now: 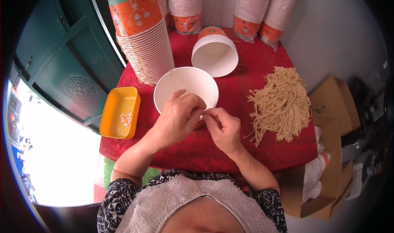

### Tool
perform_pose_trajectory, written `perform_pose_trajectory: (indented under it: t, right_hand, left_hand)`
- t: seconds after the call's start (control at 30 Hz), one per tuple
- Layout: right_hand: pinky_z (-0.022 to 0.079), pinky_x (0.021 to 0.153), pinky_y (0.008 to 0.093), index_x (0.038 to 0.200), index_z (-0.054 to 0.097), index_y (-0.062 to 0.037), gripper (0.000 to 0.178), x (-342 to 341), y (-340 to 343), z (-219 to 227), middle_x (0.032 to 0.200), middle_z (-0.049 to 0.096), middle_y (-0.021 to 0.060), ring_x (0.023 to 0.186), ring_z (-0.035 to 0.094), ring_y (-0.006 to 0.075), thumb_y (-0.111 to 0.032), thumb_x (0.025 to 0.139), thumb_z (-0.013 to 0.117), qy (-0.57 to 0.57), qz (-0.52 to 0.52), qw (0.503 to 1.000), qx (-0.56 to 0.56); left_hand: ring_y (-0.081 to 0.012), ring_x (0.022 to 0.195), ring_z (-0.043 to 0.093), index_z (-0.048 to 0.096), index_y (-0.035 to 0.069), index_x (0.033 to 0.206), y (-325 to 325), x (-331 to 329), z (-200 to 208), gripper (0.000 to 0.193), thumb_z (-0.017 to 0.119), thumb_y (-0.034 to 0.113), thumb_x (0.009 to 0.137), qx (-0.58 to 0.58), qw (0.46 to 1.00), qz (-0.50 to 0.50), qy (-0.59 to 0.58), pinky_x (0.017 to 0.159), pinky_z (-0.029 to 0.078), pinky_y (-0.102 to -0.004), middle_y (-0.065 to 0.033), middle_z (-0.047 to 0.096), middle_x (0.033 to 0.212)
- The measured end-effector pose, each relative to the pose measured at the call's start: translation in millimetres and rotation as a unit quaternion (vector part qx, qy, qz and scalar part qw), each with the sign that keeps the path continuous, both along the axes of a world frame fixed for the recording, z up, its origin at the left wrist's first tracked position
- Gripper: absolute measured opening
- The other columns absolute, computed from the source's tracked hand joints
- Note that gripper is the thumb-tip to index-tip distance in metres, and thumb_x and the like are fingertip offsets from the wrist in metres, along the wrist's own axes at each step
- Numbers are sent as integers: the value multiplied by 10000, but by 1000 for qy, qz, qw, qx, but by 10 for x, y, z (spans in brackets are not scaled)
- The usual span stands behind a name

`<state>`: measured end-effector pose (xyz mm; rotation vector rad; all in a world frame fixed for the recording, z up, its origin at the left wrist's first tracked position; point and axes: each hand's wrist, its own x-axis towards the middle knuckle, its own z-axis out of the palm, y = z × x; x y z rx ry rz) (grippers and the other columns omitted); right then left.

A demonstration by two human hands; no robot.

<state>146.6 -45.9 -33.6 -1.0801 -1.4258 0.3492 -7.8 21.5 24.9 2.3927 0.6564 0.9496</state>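
A white paper bucket (pixel 168 89) stands in front of me, its mouth tilted up toward me. A thin beige string (pixel 178 80) runs from its far-left rim down across the opening to my fingers. My left hand (pixel 180 114) reaches over the bucket's near side, closed in a pinch on the string. Close against its fingertips, at the near-right rim, my right hand (pixel 225 129) also pinches, thumb against forefinger. What sits between those right fingertips is too small to make out. To the right lies a loose heap of beige strings (pixel 281 103).
A yellow tub (pixel 106 110) with small white and red pieces stands left. Behind it rises a tall bucket stack (pixel 147 48) with strings hanging down. Another bucket (pixel 215 54) lies on its side on the red tablecloth (pixel 242 151). Wrapped stacks (pixel 252 11) line the back; cardboard boxes (pixel 332 163) stand right.
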Motion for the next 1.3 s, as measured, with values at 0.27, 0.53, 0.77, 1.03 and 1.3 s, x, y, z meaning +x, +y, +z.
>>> perform_pose_trajectory:
  t: [0.27,0.53,0.77,1.03,1.3]
  right_hand:
    - [398,522,195,938,655,24,55,49,10,-43,691,601,-32,613,508,8,-26,918,662,139,69,984,-83]
    - [402,548,177,931,659,16,102,70,13,-105,715,585,-65,636,482,-12,-78,962,633,297,149,932,-145]
    - [458,576,196,950,654,21,88,40,14,-101,769,636,-21,670,543,12,-64,959,635,252,116,954,-117]
    - [447,680,329,951,651,-21,198,190,28,42,859,532,82,795,510,224,32,779,734,-62,-83,994,31]
    - [425,671,334,823,544,-10,161,201,94,1,844,470,94,793,471,228,44,811,696,-58,-102,991,61]
  left_hand:
    - [-299,875,621,583,2,905,57,59,-47,115,629,-58,818,-29,999,-10,-25,810,487,-397,-113,637,865]
    - [-266,851,642,597,42,911,-17,4,6,128,641,-37,820,49,998,-8,37,1074,381,-485,-77,641,865]
    - [-227,820,663,596,72,880,-25,2,-80,143,673,-27,810,32,999,-6,18,1134,282,-563,-31,639,799]
    - [-207,815,659,582,66,842,-37,-16,-103,145,666,-44,801,25,1000,3,16,1140,269,-560,-20,637,790]
    - [-260,788,638,546,55,843,-34,-32,-87,139,643,-37,807,56,998,-26,20,1120,265,-610,-54,598,800]
